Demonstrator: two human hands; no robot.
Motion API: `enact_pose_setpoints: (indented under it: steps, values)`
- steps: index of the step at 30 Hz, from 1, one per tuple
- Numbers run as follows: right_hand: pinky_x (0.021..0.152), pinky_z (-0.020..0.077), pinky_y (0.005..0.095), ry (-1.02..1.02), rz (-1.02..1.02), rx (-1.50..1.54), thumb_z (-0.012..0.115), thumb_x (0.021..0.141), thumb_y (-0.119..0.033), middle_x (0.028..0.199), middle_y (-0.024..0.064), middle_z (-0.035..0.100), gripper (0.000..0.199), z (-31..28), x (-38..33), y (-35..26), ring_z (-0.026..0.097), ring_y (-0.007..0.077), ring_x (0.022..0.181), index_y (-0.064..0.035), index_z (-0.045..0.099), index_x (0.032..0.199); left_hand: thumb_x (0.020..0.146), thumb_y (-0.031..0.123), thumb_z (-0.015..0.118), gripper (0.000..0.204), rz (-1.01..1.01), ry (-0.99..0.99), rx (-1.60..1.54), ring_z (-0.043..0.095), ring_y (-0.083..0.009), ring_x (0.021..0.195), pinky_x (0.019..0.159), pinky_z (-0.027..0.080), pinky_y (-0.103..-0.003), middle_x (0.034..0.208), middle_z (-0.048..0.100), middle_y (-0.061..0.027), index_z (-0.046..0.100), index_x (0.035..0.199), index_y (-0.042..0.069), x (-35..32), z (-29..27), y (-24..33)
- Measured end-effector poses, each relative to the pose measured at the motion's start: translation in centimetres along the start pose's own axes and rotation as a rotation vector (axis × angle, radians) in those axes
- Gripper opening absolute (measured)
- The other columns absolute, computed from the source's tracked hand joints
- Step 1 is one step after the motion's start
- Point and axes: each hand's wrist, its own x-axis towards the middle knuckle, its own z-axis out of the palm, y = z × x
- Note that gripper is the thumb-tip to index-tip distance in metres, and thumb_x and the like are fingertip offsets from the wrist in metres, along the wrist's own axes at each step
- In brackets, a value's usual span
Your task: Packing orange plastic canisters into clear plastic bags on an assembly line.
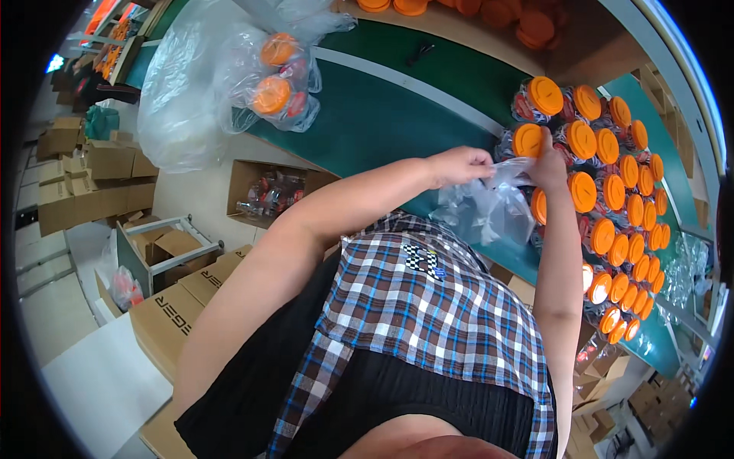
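Pinching the mouth of a clear, crumpled plastic bag from both sides, the left hand and the right hand each held an edge closed over the green counter, just at nine o'clock of the clear jars with round orange lids. Doing this well probably meant parting the film evenly without tearing it. One bag was in hand; the jars numbered roughly thirty, too crowded for an exact count, with two more inside a large bag at eleven o'clock.
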Motion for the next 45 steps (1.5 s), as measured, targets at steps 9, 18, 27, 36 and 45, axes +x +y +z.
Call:
enact_pose_setpoints:
  steps: [9,18,27,36,45]
  values:
    - [0.071,0.0543,0.0397,-0.032,-0.148,0.026,0.077,0.072,-0.020,0.113,0.0236,0.061,0.089,3.0,-6.1,-13.1,0.066,0.0360,0.083,-0.0114,0.031,0.147,0.098,0.017,0.056,0.018,-0.020,0.244,-0.297,0.057,-0.0096,0.078,0.071,0.046,-0.021,0.093,0.063,-0.0038,0.062,0.108,0.004,-11.0,-10.3,-3.7]
    - [0.062,0.0490,0.0258,-0.133,0.102,1.281,0.069,0.085,-0.009,0.088,0.0098,0.063,0.032,6.4,-11.3,-8.3,0.056,0.0146,0.066,0.0002,0.060,0.114,0.094,0.012,0.058,0.012,-0.157,-0.030,0.151,0.054,-0.0091,0.075,0.071,0.043,-0.021,0.088,0.062,-0.0039,0.062,0.104,0.006,-12.9,-9.1,-4.9]
    - [0.058,0.0439,0.0224,0.048,0.415,1.407,0.061,0.091,-0.013,0.078,0.0063,0.061,0.016,11.8,-4.4,-9.0,0.051,0.0110,0.064,0.0014,0.064,0.098,0.091,0.016,0.058,0.017,-0.046,0.390,0.557,0.055,-0.0132,0.071,0.063,0.046,-0.027,0.085,0.063,-0.0050,0.064,0.101,0.003,-0.6,-11.1,-3.5]
    - [0.057,0.0448,0.0239,0.125,0.566,1.028,0.058,0.091,-0.013,0.079,0.0093,0.061,0.017,15.2,-7.0,-10.7,0.054,0.0142,0.063,0.0011,0.061,0.099,0.081,0.028,0.070,0.029,-0.232,0.334,0.235,0.061,-0.0197,0.076,0.066,0.053,-0.036,0.083,0.066,-0.0111,0.070,0.094,0.001,1.6,-10.0,-2.4]
    - [0.055,0.0483,0.0255,0.044,0.591,1.050,0.056,0.089,-0.008,0.081,0.0115,0.061,0.017,14.2,-12.5,-11.7,0.057,0.0171,0.062,0.0024,0.058,0.102,0.084,0.011,0.068,0.029,-0.346,0.395,-0.289,0.062,-0.0202,0.083,0.069,0.053,-0.032,0.101,0.066,-0.0124,0.063,0.110,-0.001,-1.8,-10.2,-5.0]
